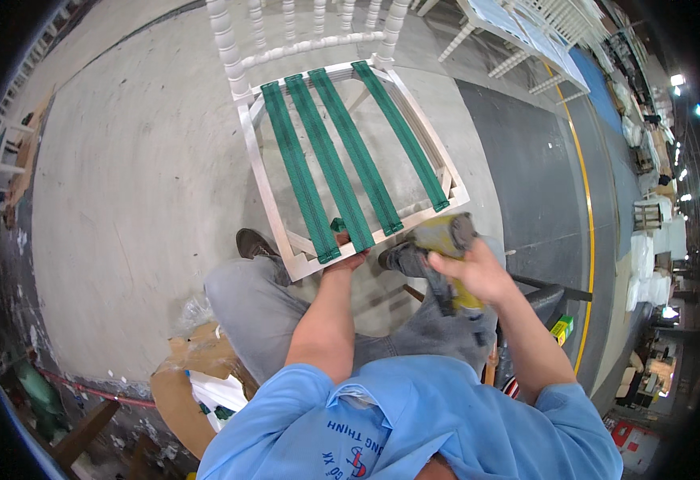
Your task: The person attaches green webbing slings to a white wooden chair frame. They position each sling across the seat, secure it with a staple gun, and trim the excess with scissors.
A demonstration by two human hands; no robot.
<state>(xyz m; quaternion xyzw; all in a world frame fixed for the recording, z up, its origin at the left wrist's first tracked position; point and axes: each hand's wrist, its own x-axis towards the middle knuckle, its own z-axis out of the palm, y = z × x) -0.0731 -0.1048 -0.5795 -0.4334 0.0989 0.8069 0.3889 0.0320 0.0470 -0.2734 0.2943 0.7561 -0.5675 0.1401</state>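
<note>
A white chair frame (255, 148) with turned spindles stands before me, its seat opening spanned lengthwise by several green webbing straps (298, 172). At the front rail, my left hand (353, 258) reaches under and grips the end of one webbing strap (351, 214); most of its fingers are hidden by the rail and strap. A green tail of webbing (338, 225) pokes up inside the frame by those fingers. My right hand (482, 274) is wrapped round the handle of a yellow-green staple gun (444, 234), blurred by motion, just off the front rail's right part.
More white spindled furniture (518, 36) stands at the far right. A brown cardboard piece (172, 392) with white and green scraps lies at lower left. A dark metal stand (546, 296) and a small yellow-green box (562, 329) are right of my leg. A yellow line (588, 208) crosses the floor.
</note>
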